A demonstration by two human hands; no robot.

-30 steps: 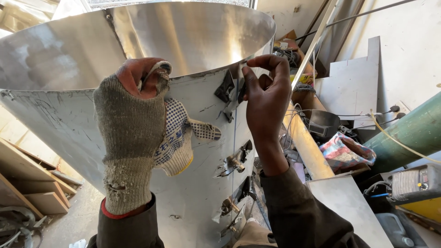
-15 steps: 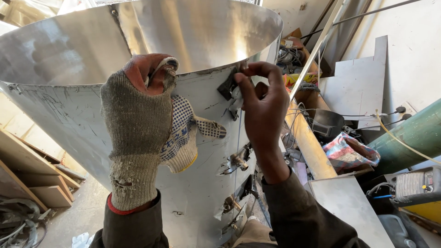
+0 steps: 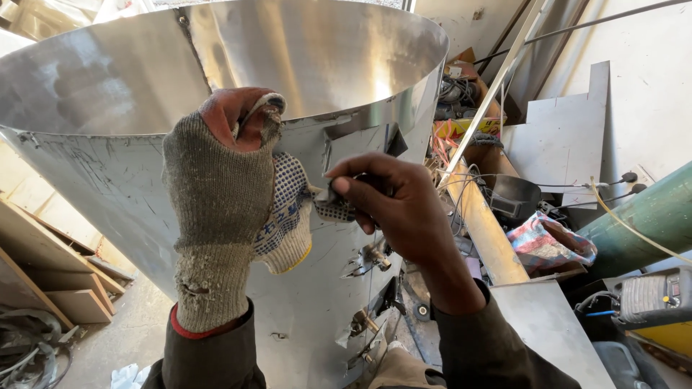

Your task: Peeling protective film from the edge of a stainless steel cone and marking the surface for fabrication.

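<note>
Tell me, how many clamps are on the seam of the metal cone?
3 show: one clamp below the right hand, one lower, one near the bottom. More may hide behind the hands.

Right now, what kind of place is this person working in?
Probably a metal workshop. A big shiny sheet-metal cone fills the view, cut metal plates lean on the wall, and a green cylinder and cables lie around.

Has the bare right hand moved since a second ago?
Yes. The right hand has dropped from the clamps near the cone's rim to the dotted glove.
</note>
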